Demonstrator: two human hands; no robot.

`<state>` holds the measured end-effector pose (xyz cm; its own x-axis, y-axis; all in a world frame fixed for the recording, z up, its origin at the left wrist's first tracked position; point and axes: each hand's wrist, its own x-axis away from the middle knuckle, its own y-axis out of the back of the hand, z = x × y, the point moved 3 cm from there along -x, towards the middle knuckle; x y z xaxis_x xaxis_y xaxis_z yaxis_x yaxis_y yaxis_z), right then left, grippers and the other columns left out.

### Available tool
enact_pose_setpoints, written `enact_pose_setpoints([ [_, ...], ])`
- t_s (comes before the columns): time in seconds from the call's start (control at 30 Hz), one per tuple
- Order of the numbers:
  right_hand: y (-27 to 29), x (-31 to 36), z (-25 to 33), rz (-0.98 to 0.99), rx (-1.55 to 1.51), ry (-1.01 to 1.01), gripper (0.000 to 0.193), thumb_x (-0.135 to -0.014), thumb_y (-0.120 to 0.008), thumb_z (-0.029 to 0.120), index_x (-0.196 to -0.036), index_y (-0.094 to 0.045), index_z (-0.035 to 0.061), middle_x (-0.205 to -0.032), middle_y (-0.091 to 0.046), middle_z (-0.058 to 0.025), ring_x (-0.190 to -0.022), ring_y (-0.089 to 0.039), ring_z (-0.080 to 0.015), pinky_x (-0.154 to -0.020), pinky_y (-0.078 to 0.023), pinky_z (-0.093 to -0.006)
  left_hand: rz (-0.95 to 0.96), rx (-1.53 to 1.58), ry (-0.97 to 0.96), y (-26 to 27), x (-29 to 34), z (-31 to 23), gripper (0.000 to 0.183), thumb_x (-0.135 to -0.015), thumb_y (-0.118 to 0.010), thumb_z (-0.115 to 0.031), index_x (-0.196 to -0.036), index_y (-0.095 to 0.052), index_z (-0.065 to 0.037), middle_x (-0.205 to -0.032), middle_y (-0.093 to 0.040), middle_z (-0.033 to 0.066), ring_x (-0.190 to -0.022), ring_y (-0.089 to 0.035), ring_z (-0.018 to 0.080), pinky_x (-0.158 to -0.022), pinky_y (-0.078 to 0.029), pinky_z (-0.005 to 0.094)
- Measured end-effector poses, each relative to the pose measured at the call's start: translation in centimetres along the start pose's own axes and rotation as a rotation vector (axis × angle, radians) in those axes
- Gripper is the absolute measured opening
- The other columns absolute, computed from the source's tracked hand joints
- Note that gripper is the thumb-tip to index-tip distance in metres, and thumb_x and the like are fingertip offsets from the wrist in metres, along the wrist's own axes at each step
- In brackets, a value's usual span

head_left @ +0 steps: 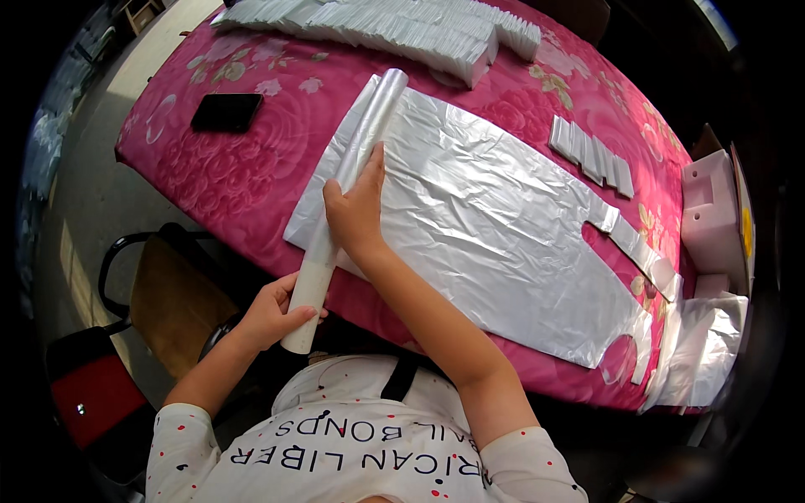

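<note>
A long, pale, smooth tube (315, 285) lies slanting across the left end of a flat silvery-white plastic carrier bag (478, 218). Its near end juts past the table's front edge, where my left hand (281, 312) is closed around it. Farther up, my right hand (356, 210) grips the tube from above, thumb on the left side and fingers on the right. Some of the bag's film may be wrapped on the tube's upper part; I cannot tell. To the right, the bag's cut-out handles spread toward the table edge. Whether several bags are stacked there is unclear.
The table has a pink floral cloth (210, 168). A black phone (226, 111) lies at left. Folded white packets (377, 29) fill the far edge, with a smaller row (591, 155) at right. Beyond stand a pinkish foam box (713, 214) and crumpled plastic (700, 352). Chairs (176, 293) stand front left.
</note>
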<state>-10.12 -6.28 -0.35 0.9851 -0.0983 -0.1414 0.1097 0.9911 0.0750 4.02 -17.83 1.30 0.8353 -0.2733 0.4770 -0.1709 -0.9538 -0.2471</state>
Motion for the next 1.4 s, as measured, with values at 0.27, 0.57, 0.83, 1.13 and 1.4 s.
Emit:
enact_pose_setpoints([
  [0.27,5.7,1.2,4.4,0.23,-0.834,-0.329,0.047,-0.08,-0.063,0.025,-0.11,-0.042,-0.0039,-0.098,-0.054,-0.014,-0.084,-0.059,-0.0186,-0.076,-0.051,-0.0321,0.729,0.995,0.098,-4.9,0.3,1.7,0.083,-0.07,-0.068,-0.041,-0.13,-0.033,0.004,-0.101,-0.057,0.0123,-0.078,-0.06,0.0161,-0.067,-0.054,0.0303],
  [0.57,11.7,2.8,5.3,0.112,-0.843,-0.379,0.063,-0.076,-0.068,0.021,-0.122,-0.031,-0.0021,-0.09,-0.054,-0.0099,-0.078,-0.058,-0.0155,-0.072,-0.051,-0.0312,0.719,0.235,0.203,-7.2,-0.4,-0.6,0.08,-0.068,-0.073,-0.032,-0.13,-0.033,0.001,-0.097,-0.057,0.0121,-0.082,-0.059,0.0157,-0.075,-0.05,0.0312],
  [0.83,11.7,6.5,2.1,0.045,-0.575,-0.379,0.049,-0.078,-0.069,0.024,-0.11,-0.04,-0.0003,-0.09,-0.054,-0.0081,-0.081,-0.056,-0.0147,-0.071,-0.048,-0.031,0.14,-0.057,0.234,-7.9,-3.0,0.3,0.068,-0.077,-0.06,-0.049,-0.121,-0.04,-0.002,-0.091,-0.056,0.0086,-0.078,-0.056,0.0139,-0.071,-0.049,0.0289],
  [1.13,19.5,3.4,0.0,0.072,-0.288,-0.382,0.065,-0.079,-0.07,0.025,-0.124,-0.035,-0.0072,-0.109,-0.053,-0.0157,-0.093,-0.057,-0.0153,-0.078,-0.048,-0.0263,0.522,0.194,0.506,-4.8,0.0,4.8,0.071,-0.074,-0.06,-0.055,-0.11,-0.051,0.006,-0.066,-0.054,0.0077,-0.052,-0.054,0.0135,-0.05,-0.046,0.0244],
  [1.4,26.2,0.3,-0.9,0.035,-0.028,-0.378,0.032,-0.084,-0.061,0.027,-0.103,-0.06,0.0016,-0.088,-0.06,-0.0035,-0.076,-0.056,-0.0094,-0.065,-0.044,-0.0226,0.588,0.311,0.596,-3.5,0.8,7.4,0.073,-0.072,-0.063,-0.052,-0.112,-0.051,0.008,-0.064,-0.055,0.0099,-0.052,-0.053,0.0154,-0.051,-0.044,0.027],
])
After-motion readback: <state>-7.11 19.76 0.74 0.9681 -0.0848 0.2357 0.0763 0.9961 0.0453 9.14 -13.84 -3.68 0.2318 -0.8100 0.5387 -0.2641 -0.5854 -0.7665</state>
